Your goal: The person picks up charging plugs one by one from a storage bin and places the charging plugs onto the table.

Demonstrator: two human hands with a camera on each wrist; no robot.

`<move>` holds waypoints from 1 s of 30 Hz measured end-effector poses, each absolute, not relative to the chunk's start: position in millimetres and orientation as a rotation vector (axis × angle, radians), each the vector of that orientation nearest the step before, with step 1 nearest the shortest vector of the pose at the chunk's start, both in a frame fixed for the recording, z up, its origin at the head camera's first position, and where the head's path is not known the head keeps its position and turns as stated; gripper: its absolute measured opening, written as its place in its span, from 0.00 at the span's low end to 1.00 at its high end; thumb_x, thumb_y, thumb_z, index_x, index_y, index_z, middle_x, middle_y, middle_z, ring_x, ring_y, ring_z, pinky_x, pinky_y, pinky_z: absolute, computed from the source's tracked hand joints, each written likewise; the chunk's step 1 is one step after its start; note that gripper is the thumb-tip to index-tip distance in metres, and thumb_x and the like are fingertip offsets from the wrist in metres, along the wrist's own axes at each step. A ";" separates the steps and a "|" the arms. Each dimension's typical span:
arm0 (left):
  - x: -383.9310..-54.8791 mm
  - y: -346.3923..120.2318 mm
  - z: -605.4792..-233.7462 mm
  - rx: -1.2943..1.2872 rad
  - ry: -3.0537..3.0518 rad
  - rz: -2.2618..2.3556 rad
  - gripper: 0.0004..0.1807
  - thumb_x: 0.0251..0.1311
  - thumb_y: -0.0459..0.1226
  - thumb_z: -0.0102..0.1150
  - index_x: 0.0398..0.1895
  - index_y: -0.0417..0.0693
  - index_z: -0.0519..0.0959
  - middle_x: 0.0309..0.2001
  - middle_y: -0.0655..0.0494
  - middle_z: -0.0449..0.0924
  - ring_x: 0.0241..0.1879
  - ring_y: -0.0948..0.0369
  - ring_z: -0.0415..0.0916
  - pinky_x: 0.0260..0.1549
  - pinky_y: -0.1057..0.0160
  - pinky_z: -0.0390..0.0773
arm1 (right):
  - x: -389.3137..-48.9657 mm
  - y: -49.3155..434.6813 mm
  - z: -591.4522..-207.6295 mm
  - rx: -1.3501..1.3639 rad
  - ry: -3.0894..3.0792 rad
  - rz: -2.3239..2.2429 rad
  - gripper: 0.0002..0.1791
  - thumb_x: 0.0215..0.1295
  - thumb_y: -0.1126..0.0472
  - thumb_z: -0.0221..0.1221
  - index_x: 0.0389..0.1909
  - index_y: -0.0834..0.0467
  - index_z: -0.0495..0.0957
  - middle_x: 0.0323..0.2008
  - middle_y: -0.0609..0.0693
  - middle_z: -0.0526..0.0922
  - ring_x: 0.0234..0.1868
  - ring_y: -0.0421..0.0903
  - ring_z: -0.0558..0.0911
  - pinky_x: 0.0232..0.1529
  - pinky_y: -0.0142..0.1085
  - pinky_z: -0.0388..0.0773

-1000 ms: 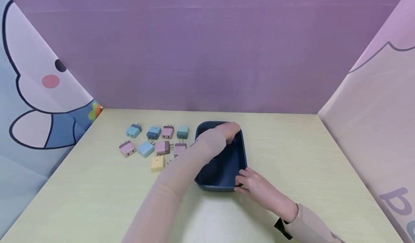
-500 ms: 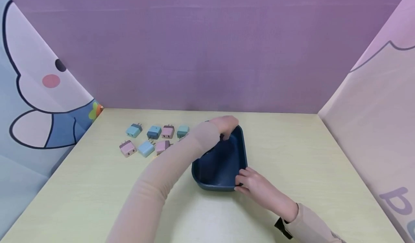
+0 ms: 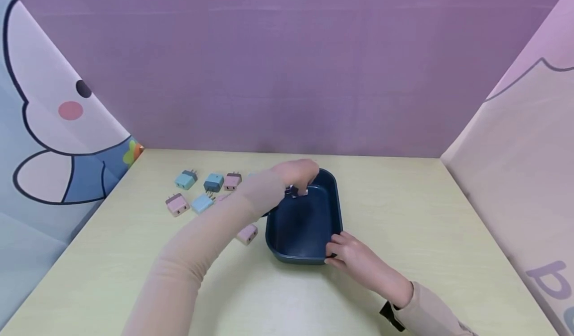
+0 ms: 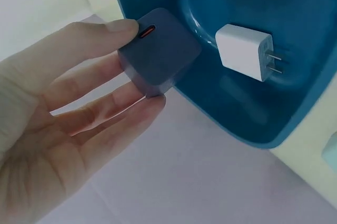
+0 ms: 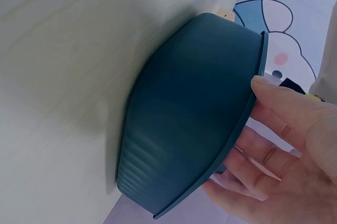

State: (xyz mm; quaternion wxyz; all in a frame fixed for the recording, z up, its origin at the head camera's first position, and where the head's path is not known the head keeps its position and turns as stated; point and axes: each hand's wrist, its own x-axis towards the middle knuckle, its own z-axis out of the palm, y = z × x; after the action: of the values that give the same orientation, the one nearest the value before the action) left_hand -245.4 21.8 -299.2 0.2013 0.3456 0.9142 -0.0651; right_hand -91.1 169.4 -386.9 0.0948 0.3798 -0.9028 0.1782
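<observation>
In the left wrist view my left hand (image 4: pixel 79 92) holds a dark purple charger plug (image 4: pixel 160 50) between thumb and fingers, over the rim of a dark blue tray (image 4: pixel 245 132). A white charger plug (image 4: pixel 242 50) with two metal prongs lies inside the tray. Seen from the head, my left hand (image 3: pixel 298 172) is at the far left part of the tray (image 3: pixel 305 259), and the held plug is hard to make out. My right hand (image 3: pixel 352 256) grips the tray's near right corner. The right wrist view has its thumb and fingers (image 5: pixel 284 95) on the rim.
Several charger plugs lie left of the tray, among them a pink one (image 3: pixel 177 205), a light blue one (image 3: pixel 202 203) and a blue one (image 3: pixel 213 182). A pale pink plug (image 3: pixel 247 234) sits nearer the tray. My left sleeve (image 3: pixel 197 256) covers others. A purple backdrop (image 3: pixel 287 77) stands behind the table.
My left hand and forearm have moved left across the tray's far end. The sleeve now covers more plugs and uncovers the pale pink one. My right hand keeps its place on the tray.
</observation>
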 end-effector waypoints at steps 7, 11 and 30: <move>-240.2 10.1 -295.7 0.993 2.540 -0.194 0.14 0.47 0.29 0.60 0.14 0.49 0.67 0.17 0.59 0.58 0.20 0.62 0.58 0.19 0.68 0.62 | -91.2 169.7 -387.3 1.122 -2.693 0.524 0.07 0.48 0.63 0.64 0.21 0.52 0.74 0.23 0.40 0.69 0.26 0.36 0.63 0.26 0.25 0.64; -237.3 4.8 -294.5 1.016 2.541 -0.196 0.08 0.47 0.27 0.59 0.18 0.48 0.74 0.20 0.58 0.69 0.22 0.62 0.63 0.20 0.69 0.64 | -91.2 170.0 -387.8 1.121 -2.686 0.519 0.08 0.47 0.63 0.64 0.21 0.52 0.74 0.23 0.40 0.69 0.26 0.36 0.64 0.26 0.25 0.64; -220.5 -39.3 -291.3 1.141 2.592 -0.224 0.09 0.45 0.29 0.62 0.33 0.42 0.78 0.33 0.53 0.74 0.30 0.61 0.68 0.31 0.67 0.72 | -91.6 170.8 -388.1 1.113 -2.685 0.518 0.07 0.48 0.63 0.64 0.21 0.53 0.74 0.23 0.41 0.70 0.26 0.36 0.63 0.26 0.24 0.65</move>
State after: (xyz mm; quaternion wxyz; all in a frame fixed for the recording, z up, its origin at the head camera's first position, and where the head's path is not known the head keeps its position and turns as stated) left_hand -220.5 -39.3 -291.3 0.1498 0.3971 0.9021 -0.0780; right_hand -91.6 170.8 -388.1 0.0944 0.3754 -0.9054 0.1746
